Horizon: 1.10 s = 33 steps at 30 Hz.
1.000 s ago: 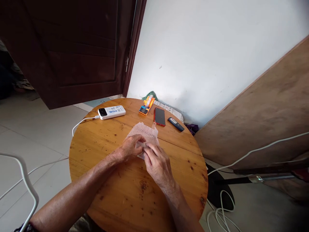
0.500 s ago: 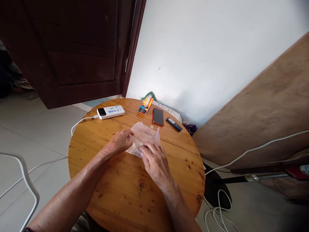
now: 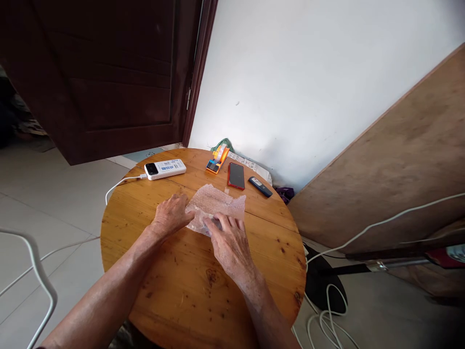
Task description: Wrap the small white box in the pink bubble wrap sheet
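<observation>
I see the left hand [image 3: 170, 216] pinching the left edge of a crumpled sheet of clear bubble wrap [image 3: 217, 204], which lies mid-table on the round wooden table [image 3: 181, 286]. My right hand [image 3: 228, 241] presses its near edge with fingers [image 3: 218, 224] spread flat. A red-cased phone [image 3: 236, 175] lies beyond.

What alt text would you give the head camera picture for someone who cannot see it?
A person's left hand and right hand press on a sheet of bubble wrap lying on a round wooden table. Farther back lie a white power bank on its cable, an orange tape dispenser, a red-cased phone and a small dark remote.
</observation>
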Each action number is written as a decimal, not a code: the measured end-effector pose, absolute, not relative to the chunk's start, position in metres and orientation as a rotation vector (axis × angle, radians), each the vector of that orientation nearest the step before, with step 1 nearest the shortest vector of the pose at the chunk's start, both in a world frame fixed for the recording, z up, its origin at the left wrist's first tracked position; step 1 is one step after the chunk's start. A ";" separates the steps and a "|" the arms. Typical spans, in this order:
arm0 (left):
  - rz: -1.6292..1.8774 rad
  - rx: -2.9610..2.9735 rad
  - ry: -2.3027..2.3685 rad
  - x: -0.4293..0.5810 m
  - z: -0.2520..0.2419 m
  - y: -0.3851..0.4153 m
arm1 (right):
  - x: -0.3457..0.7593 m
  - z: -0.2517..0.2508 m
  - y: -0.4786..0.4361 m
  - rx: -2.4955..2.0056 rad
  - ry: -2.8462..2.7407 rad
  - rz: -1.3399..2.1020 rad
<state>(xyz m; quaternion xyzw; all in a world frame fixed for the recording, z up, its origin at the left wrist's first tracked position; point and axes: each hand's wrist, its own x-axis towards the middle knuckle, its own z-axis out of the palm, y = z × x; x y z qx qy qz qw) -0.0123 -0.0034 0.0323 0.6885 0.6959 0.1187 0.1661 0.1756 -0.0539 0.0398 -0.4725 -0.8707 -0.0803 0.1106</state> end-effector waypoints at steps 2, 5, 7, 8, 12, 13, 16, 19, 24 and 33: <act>0.253 1.946 2.000 -0.012 0.034 -0.003 | 0.175 0.039 -0.054 -1.384 -2.553 -0.240; 0.229 1.933 1.991 -0.012 0.033 -0.002 | 0.175 0.039 -0.054 -1.386 -2.554 -0.246; 0.259 1.927 1.964 -0.013 0.033 -0.001 | 0.175 0.038 -0.054 -1.392 -2.558 -0.252; 0.270 1.920 1.954 -0.014 0.033 0.000 | 0.175 0.038 -0.054 -1.395 -2.560 -0.253; 0.241 1.862 1.989 -0.016 0.036 0.001 | 0.175 0.038 -0.053 -1.397 -2.557 -0.243; 0.223 1.860 1.989 -0.016 0.037 0.001 | 0.175 0.037 -0.053 -1.397 -2.553 -0.240; 0.191 1.900 1.932 -0.016 0.038 -0.001 | 0.174 0.037 -0.053 -1.397 -2.549 -0.241; 0.246 1.931 1.884 -0.016 0.037 -0.002 | 0.174 0.038 -0.053 -1.406 -2.554 -0.237; 0.388 1.908 1.860 -0.018 0.035 0.000 | 0.174 0.039 -0.054 -1.410 -2.559 -0.220; 0.372 1.753 1.761 -0.025 0.038 0.001 | 0.174 0.038 -0.055 -1.419 -2.560 -0.254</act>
